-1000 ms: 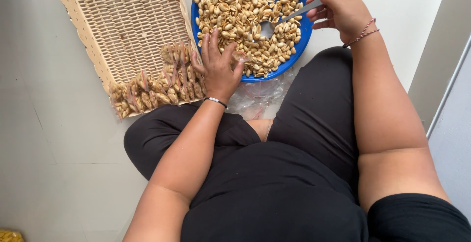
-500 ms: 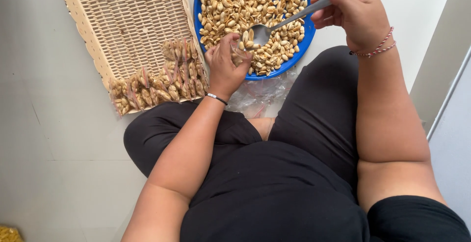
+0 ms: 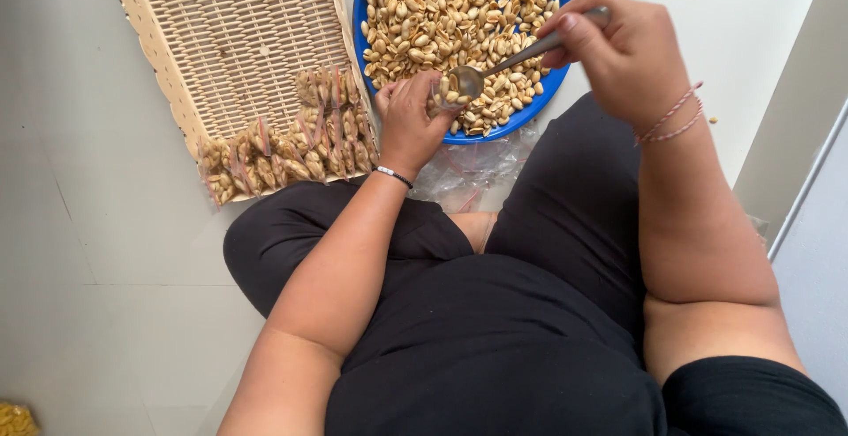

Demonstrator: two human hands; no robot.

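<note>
The round blue plastic bowl of peanuts (image 3: 541,100) runs off the top of the frame — its far rim cannot be seen. The flat woven straw tray (image 3: 238,47) is cut off at the top too. The small clear bag (image 3: 439,98) pinched in the left hand (image 3: 411,127) is mostly hidden by the fingers. The thin metal spoon (image 3: 503,63) has its handle end buried in the right hand (image 3: 627,56). At the lower left corner, a yellow something (image 3: 16,420) is cut off — too little shows to tell what.
</note>
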